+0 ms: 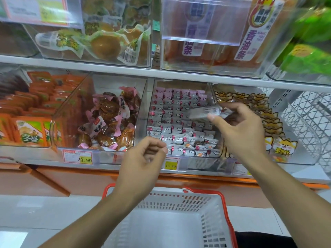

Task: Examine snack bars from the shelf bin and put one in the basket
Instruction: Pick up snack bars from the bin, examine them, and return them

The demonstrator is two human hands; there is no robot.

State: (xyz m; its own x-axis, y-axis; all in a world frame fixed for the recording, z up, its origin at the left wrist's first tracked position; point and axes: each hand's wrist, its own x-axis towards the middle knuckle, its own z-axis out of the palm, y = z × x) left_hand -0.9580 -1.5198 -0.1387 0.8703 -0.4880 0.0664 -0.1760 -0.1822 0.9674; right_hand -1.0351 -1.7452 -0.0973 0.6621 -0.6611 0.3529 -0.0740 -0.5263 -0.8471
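1. The right hand (240,127) pinches a snack bar (206,111) between thumb and fingertips; that grip sits above the shelf bin (179,126), toward its 2 o'clock corner.
2. The bar lies nearly level, its pale wrapper with small print pointing to 9 o'clock from the hand. It is blurred, so the print cannot be read.
3. The left hand (143,158) hangs at 7 o'clock of the right, in front of the bin's front wall. Its fingers are loosely curled and its grip holds nothing.
4. The bin is clear plastic, filled with rows of small grey and pink wrapped bars.
5. At 9 o'clock of it stands a bin of brown snacks in pink wrappers (107,120); farther that way, orange packets (30,119).
6. At 3 o'clock is a bin of packets with a cartoon dog (281,145).
7. Yellow price tags (170,164) hang on the shelf edge below the bins.
8. At 6 o'clock, under both forearms, the basket (213,228) is white with orange handles.
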